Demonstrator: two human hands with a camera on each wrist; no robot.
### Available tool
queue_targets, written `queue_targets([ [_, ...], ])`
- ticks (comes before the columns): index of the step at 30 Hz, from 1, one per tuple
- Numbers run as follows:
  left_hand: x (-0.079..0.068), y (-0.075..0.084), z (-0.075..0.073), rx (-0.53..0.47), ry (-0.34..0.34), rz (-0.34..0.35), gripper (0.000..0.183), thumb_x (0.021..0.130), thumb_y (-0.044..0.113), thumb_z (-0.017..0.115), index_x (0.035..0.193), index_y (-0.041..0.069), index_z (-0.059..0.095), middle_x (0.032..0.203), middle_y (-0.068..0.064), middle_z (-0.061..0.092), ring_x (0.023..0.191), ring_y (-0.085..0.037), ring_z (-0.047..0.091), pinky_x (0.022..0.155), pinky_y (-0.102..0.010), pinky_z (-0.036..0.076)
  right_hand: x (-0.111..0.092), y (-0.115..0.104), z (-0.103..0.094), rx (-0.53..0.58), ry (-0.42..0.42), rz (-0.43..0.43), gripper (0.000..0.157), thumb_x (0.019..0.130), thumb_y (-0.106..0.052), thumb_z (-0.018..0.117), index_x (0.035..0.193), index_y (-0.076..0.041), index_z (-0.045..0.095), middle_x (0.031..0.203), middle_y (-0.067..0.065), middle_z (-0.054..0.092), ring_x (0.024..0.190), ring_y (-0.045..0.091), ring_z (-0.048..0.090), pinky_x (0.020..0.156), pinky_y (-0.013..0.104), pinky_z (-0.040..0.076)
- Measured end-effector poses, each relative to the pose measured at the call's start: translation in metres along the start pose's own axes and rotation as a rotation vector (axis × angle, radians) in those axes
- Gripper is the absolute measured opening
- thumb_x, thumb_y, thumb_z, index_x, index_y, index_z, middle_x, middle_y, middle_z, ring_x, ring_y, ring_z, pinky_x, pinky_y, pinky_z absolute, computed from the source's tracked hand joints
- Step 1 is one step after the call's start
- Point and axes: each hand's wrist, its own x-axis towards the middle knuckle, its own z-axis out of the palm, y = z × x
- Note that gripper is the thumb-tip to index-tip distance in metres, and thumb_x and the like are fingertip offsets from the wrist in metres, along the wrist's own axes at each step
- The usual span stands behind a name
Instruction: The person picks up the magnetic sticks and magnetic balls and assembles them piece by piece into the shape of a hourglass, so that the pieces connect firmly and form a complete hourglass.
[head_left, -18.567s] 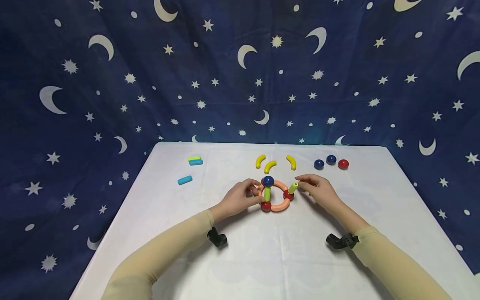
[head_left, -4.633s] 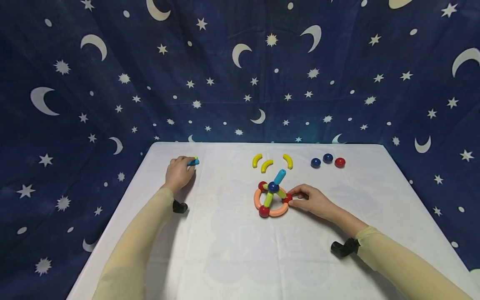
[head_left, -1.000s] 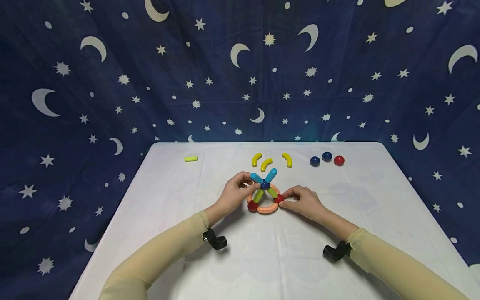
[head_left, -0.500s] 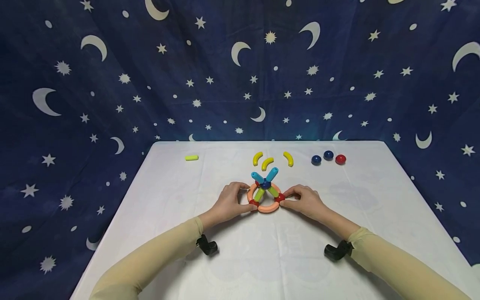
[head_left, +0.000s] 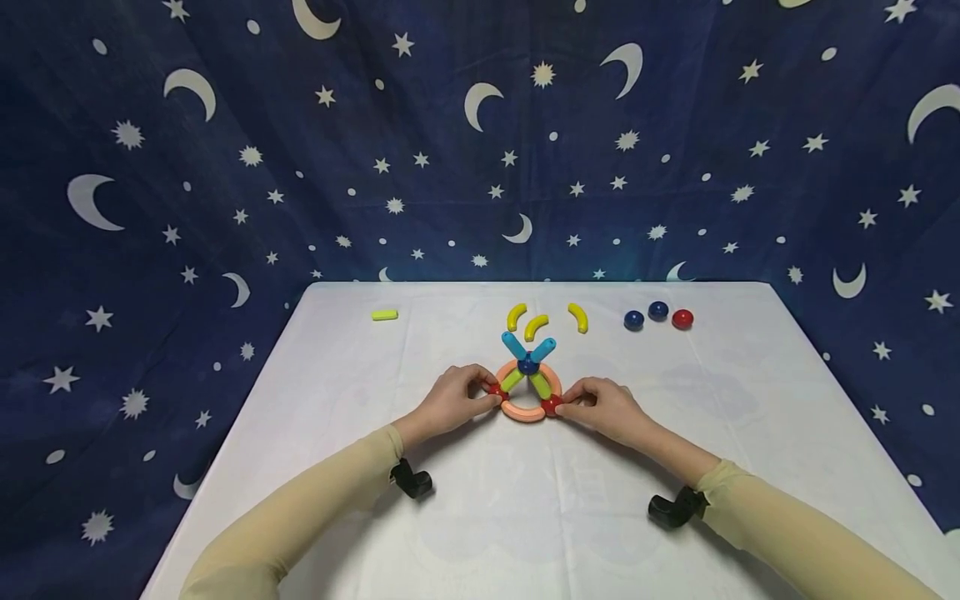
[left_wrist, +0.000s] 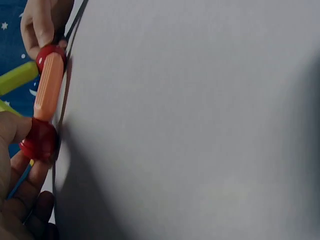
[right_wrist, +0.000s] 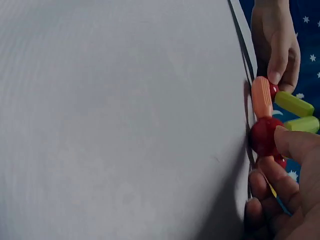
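Observation:
A magnetic-stick build stands mid-table in the head view: curved orange rods [head_left: 522,412] and red balls form a ring. Lime-green sticks [head_left: 539,385] slope up from it to a dark blue ball [head_left: 528,363]. Two light blue sticks [head_left: 513,345] spread upward from that ball in a V. My left hand [head_left: 453,396] pinches the ring's left red ball [left_wrist: 39,141] between thumb and fingers. On the other side, my right hand [head_left: 607,408] pinches the right red ball [right_wrist: 265,135]. The ring's back is partly hidden behind the blue ball.
Behind the build lie three yellow curved rods [head_left: 536,327]. Two dark blue balls [head_left: 633,320] and a loose red ball [head_left: 682,319] sit at the back right. One lime-green stick [head_left: 385,315] lies back left on the white-covered table [head_left: 480,533]. A star-patterned curtain [head_left: 480,167] surrounds it.
Since the earliest frame, the build has gained a third green stick and both light blue sticks. Lately my left hand has shifted from a blue stick to the left red ball, and the ring has turned.

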Motion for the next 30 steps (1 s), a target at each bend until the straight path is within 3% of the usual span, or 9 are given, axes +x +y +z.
queue_targets([
  [3, 0.001, -0.003, -0.002, 0.007, -0.004, -0.003, 0.027, 0.091, 0.037, 0.078, 0.113, 0.023, 0.072, 0.095, 0.011, 0.064, 0.089, -0.017, 0.047, 0.078, -0.035, 0.034, 0.003, 0.003, -0.007, 0.019, -0.02, -0.02, 0.026, 0.092, -0.038, 0.077, 0.104, -0.015, 0.074, 0.095, 0.001, 0.066, 0.087, 0.022, 0.054, 0.073, 0.034, 0.046],
  [6, 0.001, -0.006, -0.002, 0.032, 0.0, 0.013, 0.03, 0.09, 0.038, 0.079, 0.114, 0.023, 0.073, 0.098, 0.009, 0.064, 0.093, -0.017, 0.049, 0.083, -0.037, 0.036, 0.008, 0.014, -0.023, 0.039, 0.026, -0.033, 0.025, 0.096, -0.035, 0.072, 0.105, -0.012, 0.075, 0.099, 0.003, 0.068, 0.088, 0.022, 0.055, 0.073, 0.033, 0.048],
  [10, 0.001, -0.008, -0.001, 0.058, 0.02, 0.035, 0.032, 0.088, 0.037, 0.082, 0.115, 0.022, 0.073, 0.105, 0.008, 0.065, 0.101, -0.017, 0.051, 0.092, -0.039, 0.039, 0.015, 0.039, -0.053, 0.08, 0.201, -0.004, 0.03, 0.1, -0.033, 0.067, 0.108, -0.005, 0.073, 0.097, 0.008, 0.069, 0.082, 0.02, 0.056, 0.065, 0.029, 0.049],
  [14, 0.0, -0.009, 0.001, 0.063, 0.028, 0.032, 0.033, 0.087, 0.036, 0.082, 0.115, 0.021, 0.072, 0.109, 0.009, 0.066, 0.101, -0.016, 0.051, 0.093, -0.039, 0.04, 0.019, 0.062, -0.084, 0.159, 0.397, 0.085, 0.038, 0.102, -0.033, 0.062, 0.116, 0.002, 0.069, 0.098, 0.011, 0.065, 0.077, 0.012, 0.055, 0.06, 0.021, 0.049],
  [18, -0.001, -0.009, 0.001, 0.055, 0.034, 0.021, 0.034, 0.087, 0.037, 0.083, 0.114, 0.021, 0.072, 0.108, 0.01, 0.067, 0.1, -0.015, 0.051, 0.091, -0.037, 0.04, 0.026, 0.08, -0.109, 0.164, 0.517, 0.157, 0.045, 0.102, -0.035, 0.06, 0.127, 0.003, 0.063, 0.111, 0.014, 0.061, 0.089, 0.014, 0.053, 0.065, 0.017, 0.045],
  [21, -0.001, -0.009, 0.002, 0.042, 0.039, 0.016, 0.035, 0.086, 0.037, 0.084, 0.115, 0.02, 0.071, 0.104, 0.012, 0.067, 0.1, -0.014, 0.051, 0.092, -0.036, 0.04, 0.033, 0.089, -0.123, 0.1, 0.53, 0.19, 0.053, 0.102, -0.036, 0.059, 0.138, 0.004, 0.056, 0.125, 0.022, 0.057, 0.107, 0.027, 0.053, 0.078, 0.027, 0.045],
  [24, -0.001, -0.008, 0.003, 0.037, 0.036, 0.011, 0.036, 0.086, 0.037, 0.084, 0.115, 0.02, 0.071, 0.1, 0.013, 0.067, 0.1, -0.014, 0.051, 0.093, -0.037, 0.04, 0.039, 0.096, -0.132, 0.07, 0.515, 0.228, 0.064, 0.103, -0.039, 0.058, 0.148, 0.004, 0.045, 0.14, 0.029, 0.049, 0.124, 0.042, 0.05, 0.094, 0.044, 0.048],
  [26, -0.001, -0.007, 0.003, 0.038, 0.035, 0.009, 0.035, 0.086, 0.037, 0.084, 0.114, 0.02, 0.071, 0.1, 0.014, 0.067, 0.101, -0.015, 0.051, 0.096, -0.038, 0.039, 0.044, 0.1, -0.135, 0.061, 0.492, 0.254, 0.07, 0.103, -0.041, 0.057, 0.153, 0.004, 0.039, 0.146, 0.032, 0.043, 0.132, 0.047, 0.044, 0.104, 0.055, 0.043],
  [30, -0.002, -0.006, 0.002, 0.017, 0.025, 0.001, 0.034, 0.087, 0.036, 0.083, 0.113, 0.02, 0.07, 0.099, 0.014, 0.067, 0.102, -0.015, 0.051, 0.103, -0.041, 0.037, 0.052, 0.103, -0.136, 0.031, 0.459, 0.284, 0.074, 0.103, -0.044, 0.056, 0.156, 0.003, 0.033, 0.15, 0.033, 0.039, 0.137, 0.05, 0.037, 0.111, 0.062, 0.032],
])
